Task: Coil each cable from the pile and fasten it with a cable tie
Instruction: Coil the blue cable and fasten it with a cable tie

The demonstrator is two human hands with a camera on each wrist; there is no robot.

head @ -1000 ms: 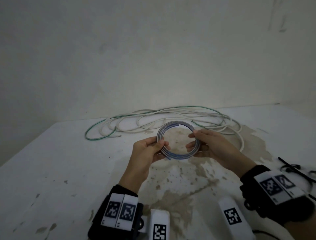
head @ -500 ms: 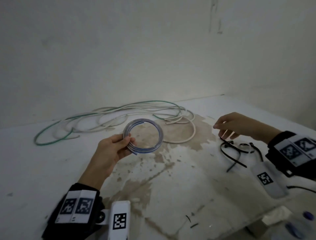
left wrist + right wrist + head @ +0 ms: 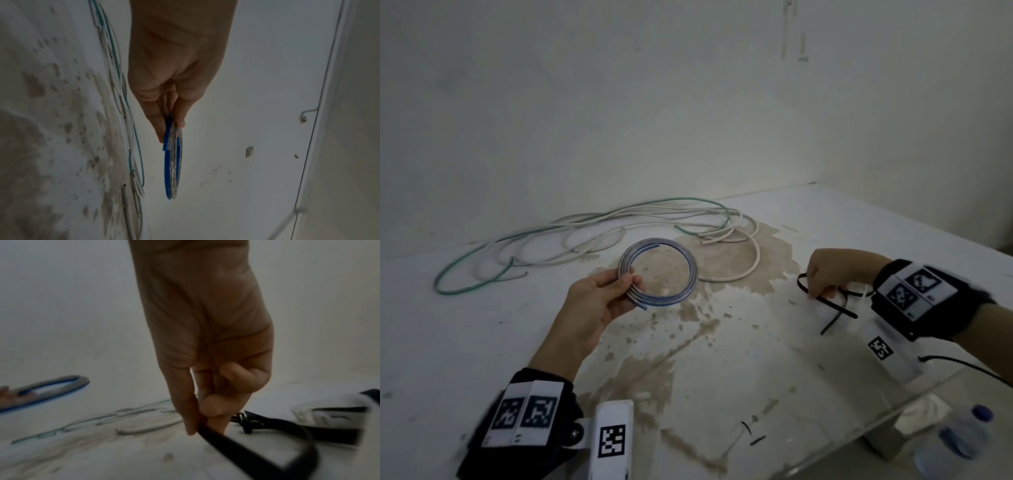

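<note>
My left hand (image 3: 619,284) pinches a coiled cable (image 3: 690,277), clear with a blue stripe, and holds it above the table as a flat ring; the left wrist view shows the coil (image 3: 172,162) edge-on between thumb and fingers. My right hand (image 3: 822,279) is far right on the table and pinches a black cable tie (image 3: 835,306) between thumb and forefinger. The right wrist view shows that hand (image 3: 197,426) gripping the black cable tie (image 3: 246,446) as a bent strap. A pile of loose white and green cables (image 3: 599,233) lies at the back.
The white table (image 3: 482,342) has brown stains in the middle. More black ties lie under my right hand. Short black offcuts (image 3: 753,435) sit near the front edge. A clear bottle with a blue cap (image 3: 962,435) stands below the table's right corner.
My right hand let go of the coil, swung right to the black ties and now pinches one. The left hand keeps the coil alone. The head view turned right.
</note>
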